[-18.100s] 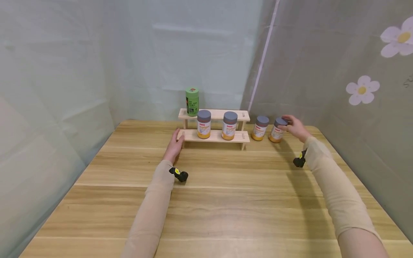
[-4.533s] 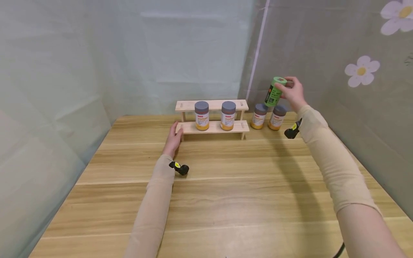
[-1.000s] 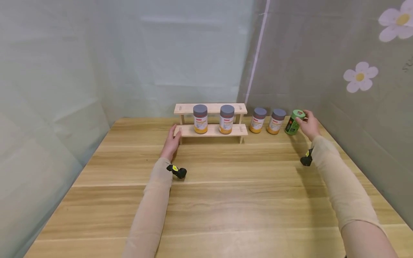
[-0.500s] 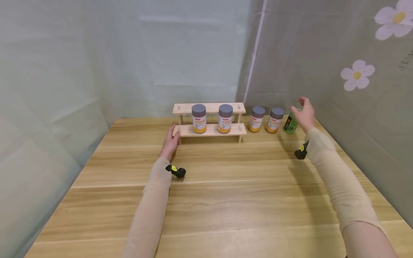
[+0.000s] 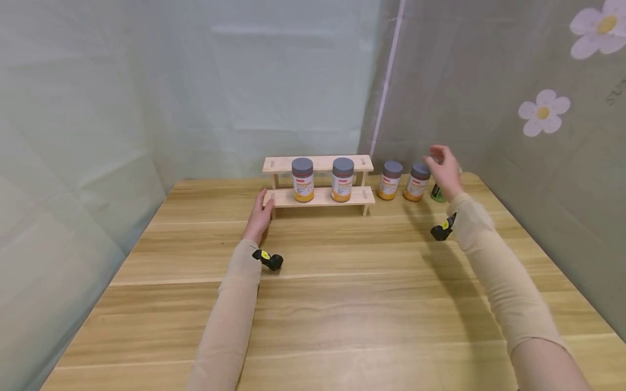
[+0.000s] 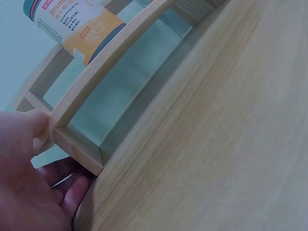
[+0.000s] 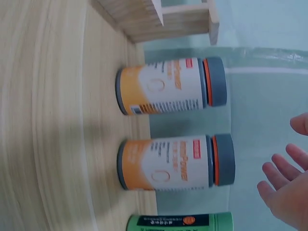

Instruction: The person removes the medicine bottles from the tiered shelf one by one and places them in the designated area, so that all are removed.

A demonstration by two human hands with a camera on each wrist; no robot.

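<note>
My left hand (image 5: 258, 218) grips the left end of a two-tier wooden display rack (image 5: 320, 196). In the left wrist view, the thumb lies at the lower board's end and the fingers reach behind the leg (image 6: 79, 147). Two supplement bottles with grey lids, one left (image 5: 303, 182) and one right (image 5: 342, 182), stand on the lower tier. My right hand (image 5: 446, 171) is raised with nothing in it, fingers loosely bent. Below and left of it, two matching bottles, one nearer the rack (image 7: 163, 86) and one farther (image 7: 168, 162), stand upright on the table. The hand partly hides a green canister (image 5: 437, 194).
The wooden table (image 5: 318, 304) stretches in front of the rack. Pale curtain sheeting (image 5: 303, 81) hangs close behind, and a grey sheet with white flowers (image 5: 544, 113) runs along the right side. Black wrist cameras ride on the left sleeve (image 5: 268, 259) and the right sleeve (image 5: 443, 228).
The green canister has gone from the rack's upper tier to the table, right of the bottles. My right hand has let go of it, risen and shifted left. The left hand keeps its place.
</note>
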